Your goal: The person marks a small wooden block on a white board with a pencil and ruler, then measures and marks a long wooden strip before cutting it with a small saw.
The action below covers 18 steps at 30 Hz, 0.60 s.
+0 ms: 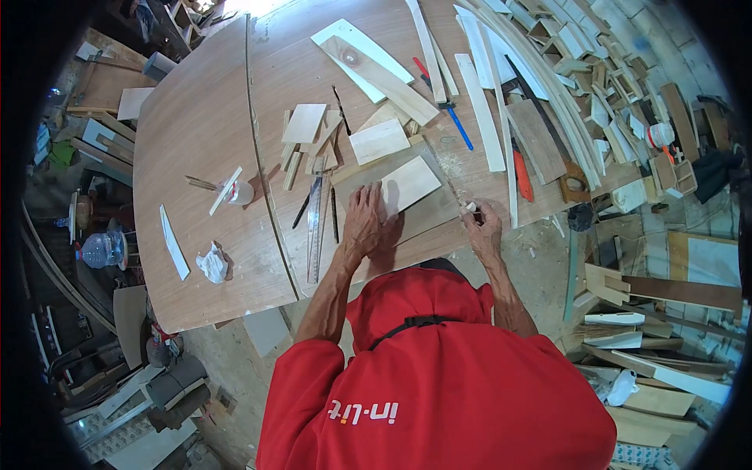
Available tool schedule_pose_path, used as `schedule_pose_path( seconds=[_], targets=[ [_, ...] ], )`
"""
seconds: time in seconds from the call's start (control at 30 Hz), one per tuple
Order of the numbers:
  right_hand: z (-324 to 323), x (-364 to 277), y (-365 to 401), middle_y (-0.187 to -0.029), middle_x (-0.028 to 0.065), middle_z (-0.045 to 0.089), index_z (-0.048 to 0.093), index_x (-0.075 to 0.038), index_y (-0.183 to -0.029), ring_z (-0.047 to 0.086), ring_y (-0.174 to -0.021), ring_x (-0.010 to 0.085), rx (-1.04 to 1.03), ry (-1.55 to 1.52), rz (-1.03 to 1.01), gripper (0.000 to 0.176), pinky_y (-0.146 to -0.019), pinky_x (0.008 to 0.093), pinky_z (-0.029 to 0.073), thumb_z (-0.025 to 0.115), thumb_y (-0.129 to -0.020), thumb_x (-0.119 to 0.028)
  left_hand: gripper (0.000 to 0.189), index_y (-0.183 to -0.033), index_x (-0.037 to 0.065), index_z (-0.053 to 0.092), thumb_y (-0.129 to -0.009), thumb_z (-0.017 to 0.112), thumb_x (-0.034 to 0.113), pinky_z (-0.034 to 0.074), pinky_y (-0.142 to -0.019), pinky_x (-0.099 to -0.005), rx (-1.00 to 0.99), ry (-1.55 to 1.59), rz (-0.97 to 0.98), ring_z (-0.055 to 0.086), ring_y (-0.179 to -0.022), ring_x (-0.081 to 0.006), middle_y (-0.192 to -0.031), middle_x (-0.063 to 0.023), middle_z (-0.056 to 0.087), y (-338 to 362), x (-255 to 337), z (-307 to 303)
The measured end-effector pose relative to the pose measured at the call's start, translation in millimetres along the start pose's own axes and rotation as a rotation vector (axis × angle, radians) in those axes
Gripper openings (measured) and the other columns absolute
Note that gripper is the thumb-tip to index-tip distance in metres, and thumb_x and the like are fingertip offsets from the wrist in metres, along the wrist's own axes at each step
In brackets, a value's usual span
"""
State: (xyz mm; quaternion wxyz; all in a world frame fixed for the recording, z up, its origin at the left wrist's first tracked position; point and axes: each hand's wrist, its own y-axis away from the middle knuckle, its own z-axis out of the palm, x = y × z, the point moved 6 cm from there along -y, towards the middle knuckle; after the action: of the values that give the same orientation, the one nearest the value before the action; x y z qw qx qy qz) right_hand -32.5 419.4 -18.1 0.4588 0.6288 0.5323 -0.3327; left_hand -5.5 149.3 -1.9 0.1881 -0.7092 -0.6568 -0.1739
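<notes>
Head view, middle of the frame: my left hand [364, 223] lies flat on the big flat brown wooden board [427, 219]. Its fingers [374, 194] are spread wide and touch the edge of the light square piece of thin wood [409, 185] that sits on top. They hold nothing; they only press down. My right hand [483, 229] is at the lower right edge of the board. Its fingers [472, 210] are pinched shut on a small pale bit [471, 206]. It is too small for me to tell what it is.

Here is what I think could go wrong. The board lies close to the near edge of the brown wooden bench [196, 133]. If my left hand lets up, the board could turn, and the square piece could slide on it. Only my fingertips hold the small pale bit, so it could slip out and drop to the dusty floor [540, 258]. The long metal ruler [315, 223] lies just left of my left wrist, and a bump from my arm could push it.

Both arms reach up the frame from my red shirt. The elbows are bent and the wrists sit low on the wood. The left palm faces down, and the right hand is curled in on its pinch.
</notes>
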Motion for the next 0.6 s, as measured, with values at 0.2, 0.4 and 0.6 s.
schedule_pose_path(
  seconds=[0.2, 0.4, 0.6],
  targets=[
    [4, -5, -2, -0.086, 0.0084, 0.066, 0.064, 0.001, -0.111, 0.061, -0.078, 0.0158, 0.001, -0.043, -0.054, 0.027, -0.073, 0.0301, 0.049, 0.066, -0.089, -0.014, 0.028, -0.115, 0.002, 0.054, -0.091, 0.056, 0.016, 0.047, -0.091, -0.0445, 0.016, 0.09, 0.075, 0.056, -0.108, -0.0386, -0.115, -0.0212, 0.06, -11, -9, -23],
    [8, -14, 1, -0.086, 0.0057, 0.064, 0.063, 0.001, -0.111, 0.061, -0.078, 0.0131, -0.022, -0.104, -0.044, 0.027, -0.069, 0.0281, 0.05, 0.068, -0.088, -0.012, 0.013, -0.098, 0.003, 0.061, -0.093, 0.051, 0.009, 0.05, -0.072, -0.0489, 0.289, 0.269, -0.103, 0.063, -0.079, -0.0426, -0.083, -0.0218, 0.065, -38, -19, -46],
    [18, -34, -5, -0.089, 0.005, 0.063, 0.064, -0.001, -0.11, 0.06, -0.075, 0.0134, -0.083, -0.23, -0.105, 0.026, -0.067, 0.0286, 0.051, 0.07, -0.085, -0.008, 0.013, -0.096, 0.007, 0.065, -0.088, 0.056, 0.012, 0.049, -0.075, -0.0482, 0.028, 0.151, -0.137, 0.062, -0.088, -0.0398, -0.089, -0.0208, 0.065, -40, -38, -5]
  ],
)
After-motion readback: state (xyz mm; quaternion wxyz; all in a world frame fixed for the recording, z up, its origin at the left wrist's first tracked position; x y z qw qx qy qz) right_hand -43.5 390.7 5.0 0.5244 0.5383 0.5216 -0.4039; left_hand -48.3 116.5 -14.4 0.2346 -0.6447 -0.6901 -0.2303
